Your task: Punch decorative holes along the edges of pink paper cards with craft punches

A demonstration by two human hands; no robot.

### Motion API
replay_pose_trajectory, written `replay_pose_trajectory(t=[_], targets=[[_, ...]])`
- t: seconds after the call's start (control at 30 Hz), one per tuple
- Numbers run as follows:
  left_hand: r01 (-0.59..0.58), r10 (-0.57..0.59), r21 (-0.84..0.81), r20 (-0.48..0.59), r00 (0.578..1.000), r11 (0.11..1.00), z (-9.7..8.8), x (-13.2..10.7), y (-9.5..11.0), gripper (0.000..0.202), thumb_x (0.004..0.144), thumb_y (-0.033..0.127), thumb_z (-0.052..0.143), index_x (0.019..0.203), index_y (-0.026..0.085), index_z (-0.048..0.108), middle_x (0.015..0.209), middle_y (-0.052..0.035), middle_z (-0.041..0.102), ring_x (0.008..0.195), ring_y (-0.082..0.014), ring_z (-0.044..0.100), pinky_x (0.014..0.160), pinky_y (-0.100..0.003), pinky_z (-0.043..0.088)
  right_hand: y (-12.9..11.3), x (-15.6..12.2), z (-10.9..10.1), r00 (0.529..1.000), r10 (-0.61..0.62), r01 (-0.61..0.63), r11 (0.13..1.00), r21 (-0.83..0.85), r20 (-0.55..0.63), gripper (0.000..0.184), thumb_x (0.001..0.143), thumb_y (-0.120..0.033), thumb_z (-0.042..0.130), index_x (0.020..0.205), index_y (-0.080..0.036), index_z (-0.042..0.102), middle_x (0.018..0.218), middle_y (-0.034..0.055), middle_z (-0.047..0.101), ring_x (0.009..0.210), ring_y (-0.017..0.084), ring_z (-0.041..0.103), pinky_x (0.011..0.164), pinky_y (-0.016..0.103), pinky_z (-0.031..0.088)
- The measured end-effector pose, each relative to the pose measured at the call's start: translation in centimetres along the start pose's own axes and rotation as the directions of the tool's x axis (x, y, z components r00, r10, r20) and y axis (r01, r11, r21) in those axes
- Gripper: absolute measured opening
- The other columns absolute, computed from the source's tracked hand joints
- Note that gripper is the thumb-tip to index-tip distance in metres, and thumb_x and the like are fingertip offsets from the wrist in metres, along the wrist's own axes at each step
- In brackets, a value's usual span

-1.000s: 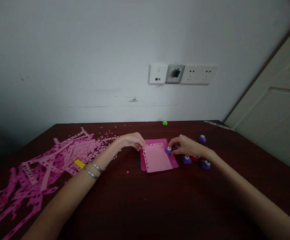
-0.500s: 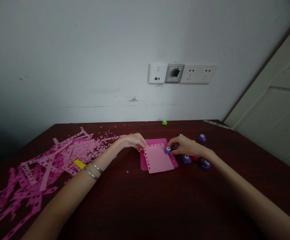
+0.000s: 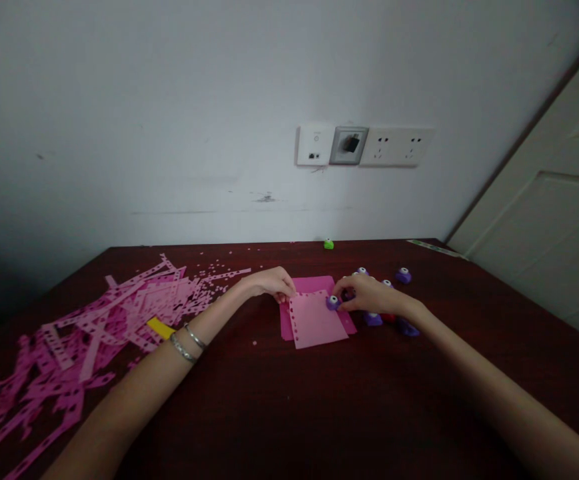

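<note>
A light pink sheet of paper (image 3: 319, 325) has a row of punched holes along its left and top edges. It overlaps a darker pink sheet (image 3: 312, 283) on the table. My left hand (image 3: 275, 283) is closed in a pinch on the light sheet's top left corner. At the sheet's upper right side, my right hand (image 3: 364, 293) grips a small purple craft punch (image 3: 332, 303) with a white button on top. Beyond and beside that hand, more purple punches (image 3: 373, 320) and a red one (image 3: 388, 319) are partly hidden by my fingers and wrist.
Punched pink paper strips (image 3: 134, 307) are heaped on the left, with a yellow piece (image 3: 160, 327) among them. Small pink scraps lie behind my left forearm. A green punch (image 3: 328, 244) stands by the wall. Another purple punch (image 3: 404, 275) sits at the right.
My right hand has moved slightly to the left along the sheet's top with the purple punch. The sheet's upper edge now looks bent. My left hand has barely shifted.
</note>
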State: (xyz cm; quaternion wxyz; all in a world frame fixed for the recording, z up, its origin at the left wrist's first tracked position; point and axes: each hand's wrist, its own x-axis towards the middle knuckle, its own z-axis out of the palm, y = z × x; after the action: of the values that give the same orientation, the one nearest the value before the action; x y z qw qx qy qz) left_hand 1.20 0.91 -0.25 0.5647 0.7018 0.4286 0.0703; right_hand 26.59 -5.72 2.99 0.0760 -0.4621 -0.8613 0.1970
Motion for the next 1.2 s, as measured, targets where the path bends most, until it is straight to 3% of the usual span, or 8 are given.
replay_pose_trajectory(t=[0.1, 0.17, 0.3, 0.37, 0.5, 0.63, 0.83, 1.2], targets=[[-0.004, 0.010, 0.154, -0.038, 0.999, 0.988, 0.2, -0.3, 0.7, 0.015, 0.062, 0.024, 0.061, 0.070, 0.012, 0.066, 0.056, -0.0020, 0.058, 0.053, -0.0117, 0.052, 0.059, -0.031, 0.044, 0.0, 0.0, 0.0, 1.000, 0.003, -0.003, 1.000, -0.003, 0.005, 0.023, 0.071, -0.030, 0.063, 0.091, -0.020, 0.069, 0.077, 0.0026, 0.066, 0.066, 0.014, 0.054, 0.057, 0.025, 0.037], [-0.015, 0.063, 0.344, -0.128, 0.990, 0.939, 0.5, -0.7, 1.3, 0.016, 0.064, 0.027, 0.061, 0.070, 0.013, 0.065, 0.060, -0.0035, 0.058, 0.059, -0.0144, 0.053, 0.062, -0.032, 0.043, 0.0, 0.1, 0.0, 1.000, -0.002, 0.002, 1.000, 0.004, 0.011, 0.022, 0.072, -0.029, 0.063, 0.091, -0.019, 0.069, 0.078, 0.0028, 0.066, 0.065, 0.014, 0.054, 0.057, 0.025, 0.037], [0.005, 0.304, 0.661, -0.352, 0.885, 0.751, 1.8, -2.1, 3.1, 0.030, 0.066, 0.036, 0.064, 0.082, 0.011, 0.064, 0.089, -0.0145, 0.058, 0.088, -0.0285, 0.052, 0.077, -0.040, 0.040, 0.2, 0.1, 0.0, 0.999, -0.019, 0.019, 1.000, 0.020, 0.027, 0.021, 0.072, -0.028, 0.062, 0.090, -0.019, 0.069, 0.083, 0.0032, 0.067, 0.070, 0.015, 0.055, 0.061, 0.026, 0.039], [-0.003, 0.331, 0.717, -0.317, 0.889, 0.697, 3.2, -2.9, 4.0, 0.044, 0.070, 0.044, 0.059, 0.096, 0.009, 0.061, 0.102, -0.0195, 0.054, 0.099, -0.0344, 0.047, 0.082, -0.044, 0.038, 0.4, 0.1, 0.1, 0.999, -0.031, 0.030, 0.999, 0.023, 0.023, 0.021, 0.072, -0.028, 0.062, 0.090, -0.019, 0.068, 0.085, 0.0034, 0.067, 0.072, 0.016, 0.055, 0.063, 0.026, 0.039], [0.006, 0.217, 0.813, -0.163, 0.962, 0.582, 6.7, -3.8, 4.7, 0.072, 0.077, 0.053, 0.048, 0.128, 0.002, 0.040, 0.133, -0.0278, 0.033, 0.123, -0.0440, 0.024, 0.096, -0.053, 0.026, 0.8, 0.2, 0.3, 0.998, -0.060, 0.059, 0.998, 0.033, 0.009, 0.020, 0.072, -0.026, 0.061, 0.090, -0.019, 0.068, 0.086, 0.0032, 0.067, 0.073, 0.016, 0.056, 0.065, 0.026, 0.041], [-0.010, 0.122, 0.822, -0.073, 0.990, 0.569, 9.0, -3.6, 4.2, 0.074, 0.086, 0.051, 0.031, 0.139, 0.000, 0.017, 0.146, -0.0226, 0.012, 0.133, -0.0384, 0.003, 0.105, -0.052, 0.014, 0.7, 0.2, 0.2, 0.998, -0.065, 0.065, 0.997, 0.036, 0.015, 0.020, 0.072, -0.025, 0.061, 0.089, -0.019, 0.069, 0.084, 0.0033, 0.067, 0.072, 0.016, 0.056, 0.063, 0.026, 0.040], [-0.022, 0.040, 0.828, 0.000, 0.999, 0.560, 9.4, -3.5, 3.6, 0.079, 0.085, 0.054, 0.028, 0.141, 0.001, 0.009, 0.146, -0.0194, 0.003, 0.134, -0.0350, 0.001, 0.107, -0.051, 0.012, 0.3, 0.1, 0.1, 0.999, -0.048, 0.047, 0.999, 0.022, 0.021, 0.019, 0.071, -0.027, 0.062, 0.087, -0.019, 0.069, 0.082, 0.0029, 0.067, 0.069, 0.015, 0.055, 0.061, 0.025, 0.038], [-0.069, 0.067, 0.805, 0.037, 0.997, 0.589, 8.8, -3.1, 3.3, 0.081, 0.083, 0.056, 0.033, 0.141, 0.005, 0.008, 0.146, -0.0188, 0.002, 0.134, -0.0338, 0.003, 0.106, -0.052, 0.013, 0.3, 0.2, 0.1, 0.998, -0.056, 0.056, 0.998, 0.007, 0.020, 0.019, 0.072, -0.029, 0.061, 0.086, -0.019, 0.069, 0.079, 0.0026, 0.066, 0.068, 0.016, 0.054, 0.060, 0.025, 0.037]])
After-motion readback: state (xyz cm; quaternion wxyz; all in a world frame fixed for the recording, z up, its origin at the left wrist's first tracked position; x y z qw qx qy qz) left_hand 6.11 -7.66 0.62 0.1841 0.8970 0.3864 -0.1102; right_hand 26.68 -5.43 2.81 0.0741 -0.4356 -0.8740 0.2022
